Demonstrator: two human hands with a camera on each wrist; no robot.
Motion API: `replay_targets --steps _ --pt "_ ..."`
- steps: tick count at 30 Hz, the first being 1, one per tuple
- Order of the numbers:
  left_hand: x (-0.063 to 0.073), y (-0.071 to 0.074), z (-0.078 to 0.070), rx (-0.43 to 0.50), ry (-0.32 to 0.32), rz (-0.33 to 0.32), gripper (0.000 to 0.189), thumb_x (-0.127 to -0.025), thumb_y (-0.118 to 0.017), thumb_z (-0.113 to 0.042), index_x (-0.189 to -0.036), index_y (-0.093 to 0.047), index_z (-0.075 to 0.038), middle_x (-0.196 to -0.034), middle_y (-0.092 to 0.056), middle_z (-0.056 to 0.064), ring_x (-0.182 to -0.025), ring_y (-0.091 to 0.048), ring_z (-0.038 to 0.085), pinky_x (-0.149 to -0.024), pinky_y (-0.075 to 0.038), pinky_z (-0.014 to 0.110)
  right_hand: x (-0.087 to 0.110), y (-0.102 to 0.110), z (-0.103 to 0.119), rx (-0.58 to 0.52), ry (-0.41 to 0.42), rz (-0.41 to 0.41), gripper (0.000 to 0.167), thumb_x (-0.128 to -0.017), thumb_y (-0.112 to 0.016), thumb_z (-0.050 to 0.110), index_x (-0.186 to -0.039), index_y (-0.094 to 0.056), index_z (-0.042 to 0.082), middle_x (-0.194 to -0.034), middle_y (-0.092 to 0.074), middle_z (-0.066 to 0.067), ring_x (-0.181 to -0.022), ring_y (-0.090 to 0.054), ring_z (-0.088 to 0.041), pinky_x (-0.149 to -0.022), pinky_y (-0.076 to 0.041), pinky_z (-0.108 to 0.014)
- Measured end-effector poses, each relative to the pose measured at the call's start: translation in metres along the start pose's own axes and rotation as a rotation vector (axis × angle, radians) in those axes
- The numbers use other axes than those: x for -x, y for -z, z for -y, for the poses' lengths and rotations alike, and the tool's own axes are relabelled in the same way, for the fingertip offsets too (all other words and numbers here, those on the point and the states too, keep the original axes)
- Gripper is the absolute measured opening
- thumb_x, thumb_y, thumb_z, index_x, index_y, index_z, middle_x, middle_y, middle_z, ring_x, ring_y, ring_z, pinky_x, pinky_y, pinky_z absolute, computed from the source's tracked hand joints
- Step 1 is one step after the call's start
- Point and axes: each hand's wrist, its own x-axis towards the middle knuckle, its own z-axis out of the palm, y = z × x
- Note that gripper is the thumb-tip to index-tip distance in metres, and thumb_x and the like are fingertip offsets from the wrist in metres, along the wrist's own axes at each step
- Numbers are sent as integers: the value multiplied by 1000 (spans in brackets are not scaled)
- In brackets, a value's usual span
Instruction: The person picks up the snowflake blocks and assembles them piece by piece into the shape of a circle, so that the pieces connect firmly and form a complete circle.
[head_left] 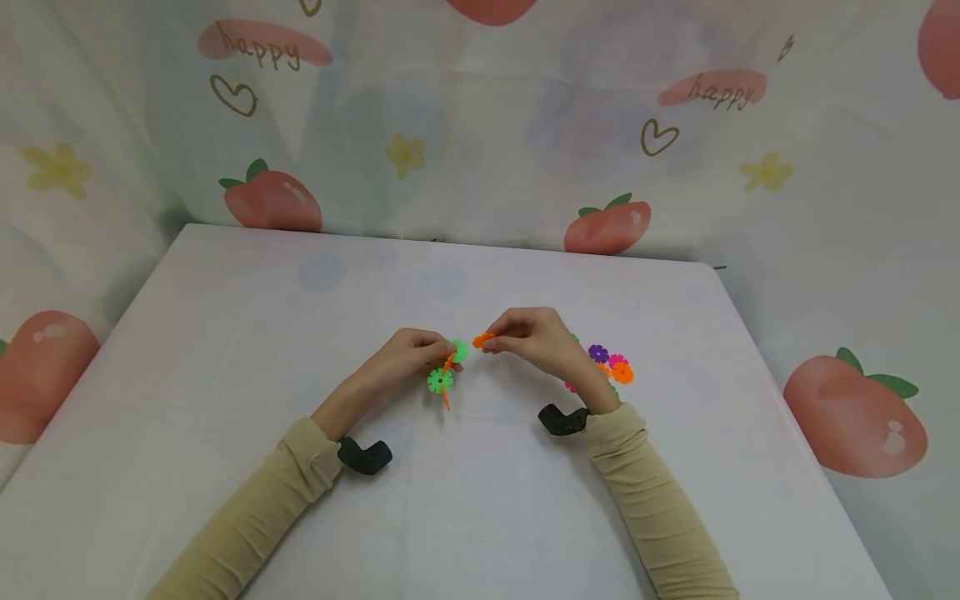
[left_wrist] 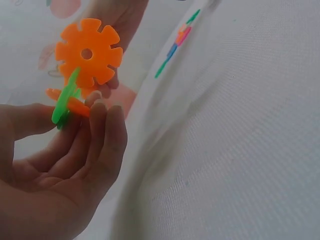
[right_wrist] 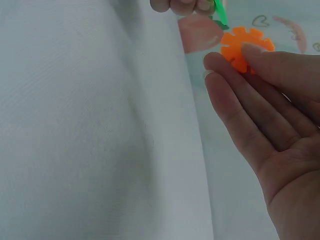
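My left hand (head_left: 412, 354) pinches a short chain of notched plastic snowflake discs between thumb and fingers. In the head view a green disc (head_left: 460, 351) sits at the fingertips, with an edge-on orange disc (head_left: 448, 363) joining it to a lower green disc (head_left: 440, 381). A further orange disc (head_left: 447, 402) hangs at the bottom end. Just right of the chain, my right hand (head_left: 536, 337) pinches a single orange disc (right_wrist: 242, 45) by its edge, thumb on its face. A small gap separates this disc from the chain in the head view.
Loose discs lie beyond the right wrist, among them a purple disc (head_left: 597, 353) and an orange one (head_left: 622, 372); the wrist partly hides the group. Black wrist devices (head_left: 365, 457) are on both wrists. A printed curtain (head_left: 480, 125) stands behind the white table (head_left: 480, 517).
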Motion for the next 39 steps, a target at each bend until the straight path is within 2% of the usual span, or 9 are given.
replay_targets --steps 5,10,16,22,27,31,35,39 --pt "1 1 0 0 7 18 28 -104 -60 -24 -110 -74 0 -100 -78 13 -96 -72 20 -88 -55 29 -2 -4 -1 -27 21 39 8 -95 -73 8 -101 -75 3 -97 -78 -13 -93 -76 -37 -89 -61 -40" --pt "1 3 1 0 3 35 29 -105 -58 -21 -114 -73 2 -101 -79 14 -97 -73 20 -88 -56 29 -5 -9 -4 -27 35 54 8 -96 -72 7 -101 -76 3 -96 -79 -12 -92 -77 -33 -89 -61 -35" --pt "6 5 -2 -1 11 20 30 -105 -57 -20 -116 -74 2 -105 -77 19 -107 -72 24 -96 -54 32 -6 -19 -3 -47 59 24 7 -95 -73 7 -100 -77 3 -96 -78 -12 -90 -77 -30 -88 -61 -33" --pt "7 8 -2 2 21 -15 30 -105 -57 -21 -116 -74 2 -103 -78 17 -104 -72 21 -97 -55 32 -11 -29 -3 -17 85 -25 7 -95 -73 7 -100 -78 4 -97 -78 -10 -90 -77 -28 -88 -61 -32" --pt "8 11 -5 41 21 44 30 -105 -57 -19 -121 -69 3 -110 -77 15 -98 -72 22 -89 -58 31 -11 -27 -4 19 83 -57 12 -95 -73 8 -105 -79 6 -98 -78 -10 -89 -75 -31 -84 -60 -29" --pt "9 12 -5 60 34 113 37 -105 -60 -23 -130 -66 2 -114 -75 14 -95 -72 22 -86 -59 31 -11 -28 -6 39 80 -35 17 -96 -73 8 -111 -80 7 -101 -78 -9 -90 -74 -30 -83 -59 -27" --pt "7 10 -3 81 55 160 43 -105 -61 -29 -128 -66 7 -106 -73 11 -89 -73 20 -85 -60 32 -11 -30 -6 61 93 -3 20 -96 -71 6 -115 -79 9 -104 -78 -7 -91 -73 -23 -82 -59 -27" --pt "8 9 -2 86 72 129 43 -104 -63 -30 -122 -67 10 -99 -70 8 -82 -72 19 -83 -60 32 -11 -30 -5 120 101 5 24 -96 -73 12 -120 -78 12 -107 -78 -5 -92 -74 -18 -83 -59 -28"
